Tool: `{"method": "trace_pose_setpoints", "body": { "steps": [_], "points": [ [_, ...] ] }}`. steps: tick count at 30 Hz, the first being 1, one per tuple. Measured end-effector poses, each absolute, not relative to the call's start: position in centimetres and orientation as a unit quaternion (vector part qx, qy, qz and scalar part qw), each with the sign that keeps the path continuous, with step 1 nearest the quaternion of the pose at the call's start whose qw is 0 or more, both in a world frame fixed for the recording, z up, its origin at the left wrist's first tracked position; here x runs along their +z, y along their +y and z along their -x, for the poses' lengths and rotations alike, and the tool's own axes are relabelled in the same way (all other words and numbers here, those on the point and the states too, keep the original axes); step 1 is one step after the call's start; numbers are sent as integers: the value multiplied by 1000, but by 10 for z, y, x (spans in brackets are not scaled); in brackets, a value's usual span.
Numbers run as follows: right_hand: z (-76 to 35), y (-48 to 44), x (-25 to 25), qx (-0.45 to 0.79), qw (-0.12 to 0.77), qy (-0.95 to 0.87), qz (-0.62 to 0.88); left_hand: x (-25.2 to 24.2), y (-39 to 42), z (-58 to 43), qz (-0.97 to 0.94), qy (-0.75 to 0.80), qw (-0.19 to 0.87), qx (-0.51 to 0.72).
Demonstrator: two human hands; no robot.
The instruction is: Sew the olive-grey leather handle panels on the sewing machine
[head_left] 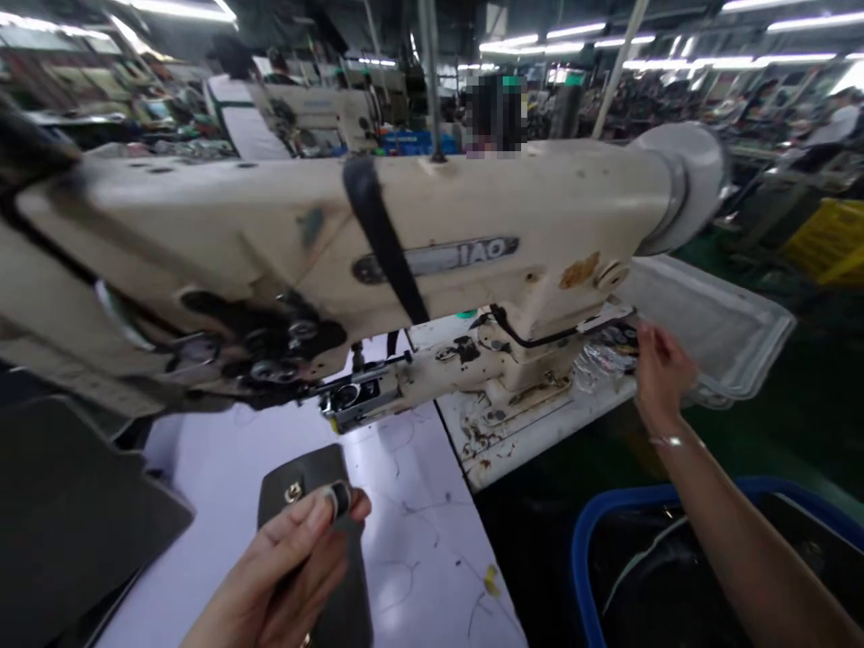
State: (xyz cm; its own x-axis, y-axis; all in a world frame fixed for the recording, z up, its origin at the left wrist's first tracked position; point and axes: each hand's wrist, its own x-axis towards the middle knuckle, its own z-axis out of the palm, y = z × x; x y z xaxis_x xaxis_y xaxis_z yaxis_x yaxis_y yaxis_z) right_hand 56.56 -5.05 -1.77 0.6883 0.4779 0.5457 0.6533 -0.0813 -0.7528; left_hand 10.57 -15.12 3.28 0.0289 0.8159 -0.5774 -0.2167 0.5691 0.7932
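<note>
Bag flap (pixel 303 477), dark with a metal clasp, sits at the bottom centre of the frame, pinched between the pressed-together fingers of your left hand (pixel 270 576), above the white table (pixel 418 540). Sewing machine (pixel 378 243) spans the middle of the frame ahead of you. Your right hand (pixel 662 373), at right, curls loosely around nothing, just beside a crinkled plastic sheet (pixel 604 369) and above a blue bin (pixel 586 558); dark panels (pixel 74 513) lie at lower left.
</note>
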Motion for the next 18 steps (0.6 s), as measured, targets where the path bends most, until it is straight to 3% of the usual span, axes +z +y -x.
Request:
{"method": "trace_pose_setpoints", "body": {
  "steps": [2, 8, 18],
  "points": [
    [-537, -88, -16, -37, 542, -439, 716, 33, -152, -103, -216, 549, 710, 385],
    [-376, -165, 18, 264, 350, -683, 584, 37, -162, -97, -226, 452, 774, 381],
    [-251, -169, 41, 228, 269, -769, 534, 36, -192, -61, -263, 450, 753, 402]
  ]
}}
